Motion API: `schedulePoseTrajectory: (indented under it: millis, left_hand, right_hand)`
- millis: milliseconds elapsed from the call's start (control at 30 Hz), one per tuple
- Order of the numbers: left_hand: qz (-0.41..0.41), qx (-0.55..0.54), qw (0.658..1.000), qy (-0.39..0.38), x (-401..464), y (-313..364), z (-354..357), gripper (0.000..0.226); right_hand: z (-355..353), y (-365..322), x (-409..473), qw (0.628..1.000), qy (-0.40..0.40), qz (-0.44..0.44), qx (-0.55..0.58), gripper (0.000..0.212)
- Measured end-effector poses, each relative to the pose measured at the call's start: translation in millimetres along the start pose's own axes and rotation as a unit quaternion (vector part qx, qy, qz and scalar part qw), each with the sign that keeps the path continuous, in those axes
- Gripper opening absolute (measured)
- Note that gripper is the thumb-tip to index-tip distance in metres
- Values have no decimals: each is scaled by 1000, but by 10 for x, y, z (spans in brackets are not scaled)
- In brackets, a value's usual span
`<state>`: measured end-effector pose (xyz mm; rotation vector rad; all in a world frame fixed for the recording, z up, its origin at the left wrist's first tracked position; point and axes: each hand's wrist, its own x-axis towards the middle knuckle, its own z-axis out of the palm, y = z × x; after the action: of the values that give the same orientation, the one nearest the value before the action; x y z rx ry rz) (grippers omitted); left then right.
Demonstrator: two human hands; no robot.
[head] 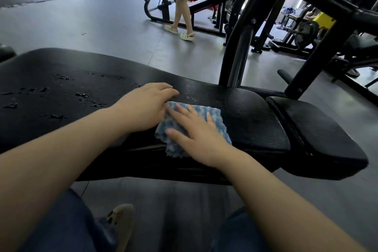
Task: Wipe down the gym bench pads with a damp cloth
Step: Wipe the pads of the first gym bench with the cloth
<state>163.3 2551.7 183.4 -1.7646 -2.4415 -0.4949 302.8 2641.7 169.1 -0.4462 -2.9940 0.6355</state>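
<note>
A long black bench pad (61,96) runs across the view, with worn, flaking patches on its left half and a damp sheen near the middle. A smaller black seat pad (319,135) adjoins it on the right. A blue-and-white cloth (214,116) lies flat on the long pad near its front edge. My right hand (196,135) presses flat on the cloth with fingers spread. My left hand (145,106) rests on the pad at the cloth's left edge, fingers bent and touching it.
The black steel frame (241,51) of the bench rack rises behind the pad on the right. A person (184,6) in shorts and sandals walks on the grey floor beyond, near another bench (206,0). My knees and one shoe (120,223) are below the pad.
</note>
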Motion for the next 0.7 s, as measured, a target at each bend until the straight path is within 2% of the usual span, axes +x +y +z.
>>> schedulePoseTrajectory:
  millis: [67, 100, 167, 200, 267, 300, 400, 600, 700]
  left_hand:
    - [26, -51, 998, 3, -42, 121, 38, 45]
    - [41, -57, 998, -7, -75, 204, 73, 46]
    - [58, -23, 996, -60, -129, 370, 178, 54]
    - [70, 33, 993, -94, -145, 451, 238, 66]
    - [101, 156, 970, -155, -137, 570, 362, 79]
    - [99, 181, 962, -176, -110, 612, 408, 74]
    - [88, 170, 961, -201, -6, 731, 455, 59]
    - [68, 111, 970, -207, 481, 971, 584, 57]
    - [47, 80, 974, -207, 835, 1025, 672, 56]
  right_hand:
    - [-128, 115, -73, 981, 81, -12, 176, 36]
    - [-184, 187, -106, 968, 130, 5, 213, 27]
    - [-268, 353, -129, 956, 198, 71, 206, 19]
    - [-302, 429, -136, 953, 212, 103, 188, 19]
    - [-375, 563, -149, 950, 223, 151, 158, 19]
    - [-416, 623, -165, 949, 224, 173, 141, 20]
    - [-507, 793, -232, 938, 228, 241, 102, 24]
    - [-590, 969, -334, 914, 198, 351, 52, 33]
    - [-561, 959, -355, 917, 177, 357, 8, 37]
